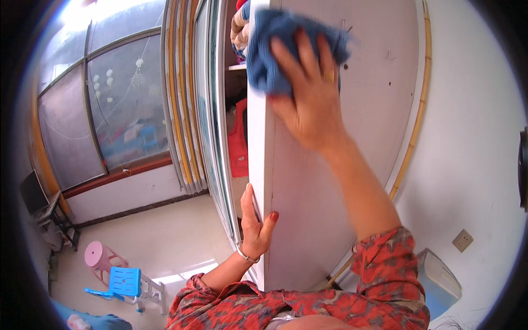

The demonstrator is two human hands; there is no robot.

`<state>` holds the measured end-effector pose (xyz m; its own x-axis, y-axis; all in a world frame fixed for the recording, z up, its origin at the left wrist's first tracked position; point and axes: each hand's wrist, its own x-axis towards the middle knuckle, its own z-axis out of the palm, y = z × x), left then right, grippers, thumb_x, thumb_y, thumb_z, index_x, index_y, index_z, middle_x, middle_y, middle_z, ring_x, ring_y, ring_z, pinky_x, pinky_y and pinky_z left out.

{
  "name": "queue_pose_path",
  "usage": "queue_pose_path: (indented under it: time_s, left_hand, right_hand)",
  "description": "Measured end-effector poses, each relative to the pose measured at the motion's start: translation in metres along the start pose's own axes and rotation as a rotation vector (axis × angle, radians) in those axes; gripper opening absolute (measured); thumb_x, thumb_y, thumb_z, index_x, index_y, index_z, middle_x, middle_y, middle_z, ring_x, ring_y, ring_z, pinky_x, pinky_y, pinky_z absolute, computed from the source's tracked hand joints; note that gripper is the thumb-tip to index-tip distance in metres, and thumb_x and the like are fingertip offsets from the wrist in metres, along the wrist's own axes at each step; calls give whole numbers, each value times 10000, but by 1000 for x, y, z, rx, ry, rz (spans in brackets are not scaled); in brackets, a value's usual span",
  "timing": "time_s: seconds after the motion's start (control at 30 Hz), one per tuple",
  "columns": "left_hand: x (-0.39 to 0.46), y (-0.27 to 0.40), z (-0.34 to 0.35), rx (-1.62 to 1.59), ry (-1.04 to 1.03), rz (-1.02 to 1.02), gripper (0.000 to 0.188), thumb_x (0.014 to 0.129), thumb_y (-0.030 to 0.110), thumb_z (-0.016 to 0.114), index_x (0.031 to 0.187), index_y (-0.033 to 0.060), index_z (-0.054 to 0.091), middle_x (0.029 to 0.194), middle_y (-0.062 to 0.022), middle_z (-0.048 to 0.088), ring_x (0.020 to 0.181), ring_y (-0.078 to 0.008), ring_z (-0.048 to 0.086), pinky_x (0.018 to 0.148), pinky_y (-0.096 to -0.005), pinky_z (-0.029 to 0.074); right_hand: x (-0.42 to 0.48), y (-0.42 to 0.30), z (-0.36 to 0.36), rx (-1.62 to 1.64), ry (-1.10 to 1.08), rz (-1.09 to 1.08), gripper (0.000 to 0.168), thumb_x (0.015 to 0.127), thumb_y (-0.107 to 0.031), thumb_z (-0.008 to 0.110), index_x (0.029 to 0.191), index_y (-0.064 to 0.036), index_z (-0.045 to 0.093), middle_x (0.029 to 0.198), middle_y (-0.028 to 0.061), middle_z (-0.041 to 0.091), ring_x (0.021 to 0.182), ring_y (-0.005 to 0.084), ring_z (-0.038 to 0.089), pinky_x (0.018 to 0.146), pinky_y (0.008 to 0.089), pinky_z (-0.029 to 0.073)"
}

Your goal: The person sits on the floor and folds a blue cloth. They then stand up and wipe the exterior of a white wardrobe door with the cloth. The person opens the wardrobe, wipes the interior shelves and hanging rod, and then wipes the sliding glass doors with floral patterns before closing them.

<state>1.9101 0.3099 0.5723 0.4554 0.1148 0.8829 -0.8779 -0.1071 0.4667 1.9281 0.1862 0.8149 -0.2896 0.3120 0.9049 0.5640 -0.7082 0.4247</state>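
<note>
Spread over a blue cloth (pixel 268 53), my right hand (pixel 311 90) presses it to the upper part of the wardrobe's pale side panel (pixel 313 214), near the front edge. The cloth and fingers are slightly blurred. Lower down, my left hand (pixel 255 231) grips the white front edge (pixel 257 140) of that panel, the thumb on the outer side and the fingers on the inner side. Left of the edge the wardrobe is partly open. Inside are a red garment (pixel 238 144) and, above a shelf, folded bedding (pixel 240 31).
A bamboo pole (pixel 420 103) leans by the wall at the right, above a lidded bin (pixel 439 280). Metal hooks stick out of the panel. Sliding doors (pixel 210 103) stand at the left. On the floor are a pink stool (pixel 95 253) and a blue folding chair (pixel 126 281).
</note>
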Motion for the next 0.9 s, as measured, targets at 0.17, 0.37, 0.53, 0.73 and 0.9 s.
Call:
queue_pose_path:
  time_s: [0.17, 0.37, 0.53, 0.73, 0.9]
  left_hand:
    - [5, 2, 6, -41, -47, 20, 707, 794, 31, 588, 1360, -78, 180, 1371, -218, 281, 1280, -305, 287, 1045, -368, 227]
    - [7, 1, 4, -56, -55, 34, 734, 782, 41, 630, 1361, -64, 191, 1339, -219, 309, 1233, -309, 339, 1024, -380, 259]
    - [7, -1, -12, 27, -54, 19, 749, 780, 65, 647, 1369, -28, 194, 1318, -205, 325, 1202, -304, 361, 1002, -388, 289]
    - [10, 8, -3, -72, -69, -36, 798, 799, 101, 653, 1382, -39, 126, 1345, -169, 316, 1231, -253, 338, 1035, -364, 258]
    - [10, 8, 7, -307, -42, -55, 879, 766, 74, 681, 1400, -13, 79, 1354, -157, 315, 1181, -225, 383, 996, -334, 294]
  right_hand:
    - [94, 17, 3, -177, 44, 4, 480, 840, -264, 476, 1272, -56, 446, 1307, 252, 386, 1216, 437, 330, 1036, 448, 248]
    - [94, 23, 15, -244, 84, -117, 351, 800, -193, 525, 1122, -57, 562, 1317, 268, 354, 1160, 475, 364, 996, 489, 303]
    - [54, -22, 19, -189, 4, -78, 270, 749, -88, 563, 1008, -30, 610, 1312, 310, 326, 1151, 508, 349, 980, 504, 320]
    - [8, -67, -4, -278, -210, -47, 154, 696, -82, 605, 841, -37, 627, 1343, 239, 317, 1187, 496, 296, 978, 527, 293]
    - [-53, -81, 1, -370, -212, -31, 141, 635, -183, 652, 734, -82, 651, 1286, 99, 422, 1179, 450, 318, 825, 600, 369]
